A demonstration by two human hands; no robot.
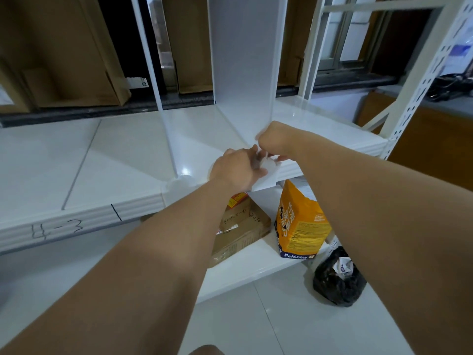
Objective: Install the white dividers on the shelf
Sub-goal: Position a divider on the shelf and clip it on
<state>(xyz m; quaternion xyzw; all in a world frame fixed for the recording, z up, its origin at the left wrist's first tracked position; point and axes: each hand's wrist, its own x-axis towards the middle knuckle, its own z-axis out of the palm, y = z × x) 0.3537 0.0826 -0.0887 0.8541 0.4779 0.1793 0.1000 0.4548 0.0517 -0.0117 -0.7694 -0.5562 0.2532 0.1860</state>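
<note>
A white divider panel [243, 60] stands upright on the white shelf [76, 162], its lower front corner at the shelf's front edge. My left hand [236, 170] and my right hand [272, 139] meet at that corner, fingers pinched on a small white clip piece [267, 175] that hangs over the shelf lip. A second, thinner white divider [160, 80] stands to the left, ending in a white clip [183, 181] on the front edge.
The shelf lip bears handwritten "4-3" [57, 230]. Below, a lower shelf holds a cardboard box [240, 231] and an orange PetShiny bag [302, 224]. A black bag [337, 278] sits on the tiled floor. A perforated white upright [419, 80] stands at right; cardboard boxes [64, 52] behind.
</note>
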